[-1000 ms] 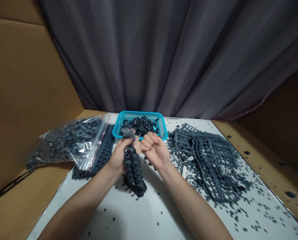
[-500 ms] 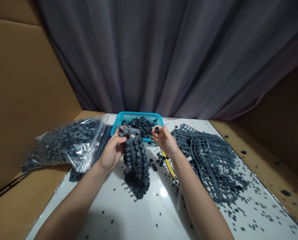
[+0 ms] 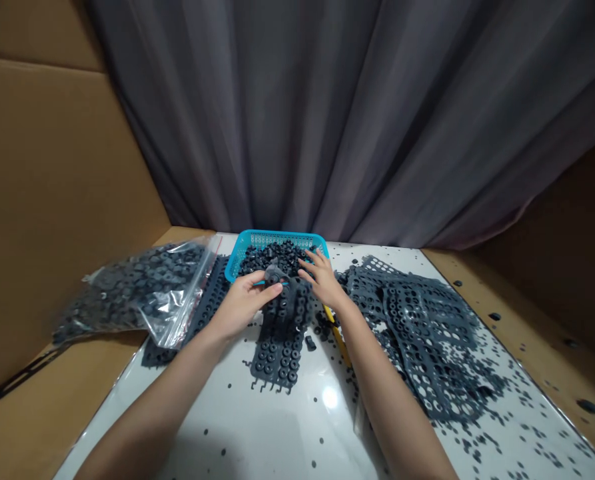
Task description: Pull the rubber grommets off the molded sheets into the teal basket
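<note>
My left hand pinches the far end of a dark grey rubber sheet studded with rows of round grommets. The sheet's near end rests on the white table, with small hooked tabs along its edge. My right hand has its fingers spread over the right side of a blue plastic basket; I see nothing held in it. Inside the basket lies a heap of small black rubber pieces.
A clear zip bag full of dark rubber pieces lies at the left, partly over another studded sheet. Perforated sheets are piled at the right among scattered bits. A yellow tool lies beneath my right forearm.
The small black piece in my right hand's fingers is gone from them, and that hand has opened over the basket. The rubber sheet has swung flatter onto the table.
</note>
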Action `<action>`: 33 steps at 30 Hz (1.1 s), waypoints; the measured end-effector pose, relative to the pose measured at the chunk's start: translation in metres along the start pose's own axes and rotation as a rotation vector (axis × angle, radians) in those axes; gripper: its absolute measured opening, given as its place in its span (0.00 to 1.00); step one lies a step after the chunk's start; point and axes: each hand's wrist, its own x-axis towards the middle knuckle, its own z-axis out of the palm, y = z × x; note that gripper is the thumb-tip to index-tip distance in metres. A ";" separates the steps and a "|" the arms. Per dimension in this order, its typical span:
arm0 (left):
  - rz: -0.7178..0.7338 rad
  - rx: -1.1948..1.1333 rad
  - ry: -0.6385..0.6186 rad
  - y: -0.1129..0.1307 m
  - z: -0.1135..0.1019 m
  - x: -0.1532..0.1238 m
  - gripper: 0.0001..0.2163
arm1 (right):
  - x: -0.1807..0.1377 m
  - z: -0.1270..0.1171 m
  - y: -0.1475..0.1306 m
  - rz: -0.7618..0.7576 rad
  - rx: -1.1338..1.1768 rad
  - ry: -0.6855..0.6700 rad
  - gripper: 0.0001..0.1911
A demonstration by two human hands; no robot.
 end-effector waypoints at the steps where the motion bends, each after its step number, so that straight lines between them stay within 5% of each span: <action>1: 0.012 0.012 0.010 0.000 0.001 0.000 0.11 | 0.000 -0.001 -0.003 -0.036 -0.023 0.033 0.18; 6: 0.089 0.139 0.138 0.003 0.005 -0.006 0.17 | -0.007 -0.024 -0.059 -0.198 0.006 0.219 0.10; 9: 0.180 0.256 0.161 0.006 0.008 -0.013 0.19 | -0.020 -0.039 -0.105 -0.368 -0.021 -0.108 0.09; 13: 0.279 0.384 0.079 0.017 0.008 -0.026 0.20 | -0.035 -0.043 -0.136 -0.282 -0.150 -0.347 0.14; 18: 0.331 0.534 -0.115 0.029 0.007 -0.037 0.20 | -0.039 -0.042 -0.133 -0.213 -0.076 -0.406 0.17; 22: 0.292 0.542 -0.105 0.028 0.006 -0.036 0.21 | -0.039 -0.045 -0.132 -0.224 -0.021 -0.419 0.16; 27: 0.182 0.487 -0.190 0.024 0.004 -0.027 0.07 | -0.037 -0.045 -0.128 -0.195 0.113 -0.366 0.17; 30: 0.149 0.356 -0.277 0.019 0.007 -0.023 0.17 | -0.035 -0.036 -0.118 -0.085 0.374 -0.457 0.18; 33: 0.077 0.087 -0.216 0.008 0.010 -0.020 0.21 | -0.033 -0.020 -0.108 0.076 0.773 -0.510 0.22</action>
